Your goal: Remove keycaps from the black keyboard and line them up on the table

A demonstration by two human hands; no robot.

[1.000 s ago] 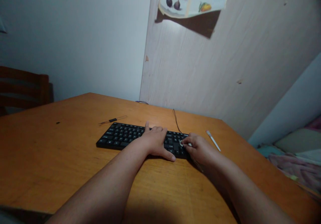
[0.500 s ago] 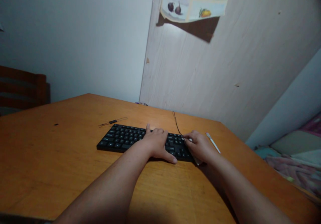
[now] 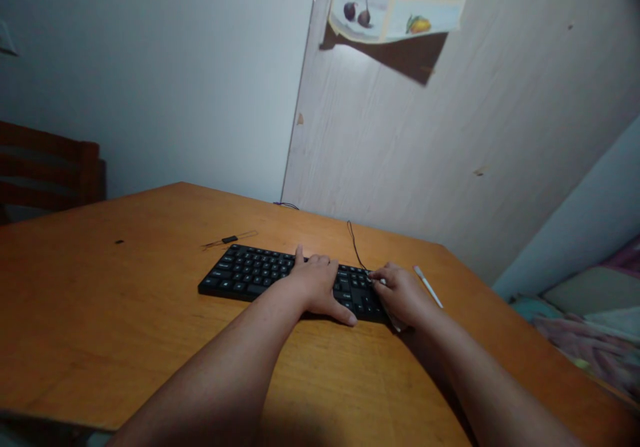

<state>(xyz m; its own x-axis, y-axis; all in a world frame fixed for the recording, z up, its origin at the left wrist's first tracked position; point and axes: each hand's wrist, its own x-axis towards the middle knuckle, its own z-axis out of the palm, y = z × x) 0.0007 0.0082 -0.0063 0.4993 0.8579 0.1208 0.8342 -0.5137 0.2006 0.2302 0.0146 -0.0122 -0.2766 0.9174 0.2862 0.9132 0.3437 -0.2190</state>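
A black keyboard (image 3: 227, 280) lies flat on the wooden table, its middle and right end partly covered by my hands. My left hand (image 3: 319, 290) rests on the keys near the middle, fingers spread and thumb over the front edge. At the right end, my right hand (image 3: 400, 293) is closed in a pinch over the number keys. A small pale tip shows at its fingers, and a light edge sticks out under the palm; what it holds is mostly hidden. A thin black cord loop (image 3: 353, 241) runs from those fingertips across the table.
Right of my right hand lies a slim white stick-like tool (image 3: 428, 287). Behind the keyboard is a black piece with thin wires (image 3: 230, 239); a tiny dark bit (image 3: 119, 241) lies farther left. A chair (image 3: 50, 170) stands beyond the table (image 3: 125, 327), and a wall rises behind.
The whole view has shifted slightly, so things appear a little farther right. Both hands keep nearly the same places on the keyboard.
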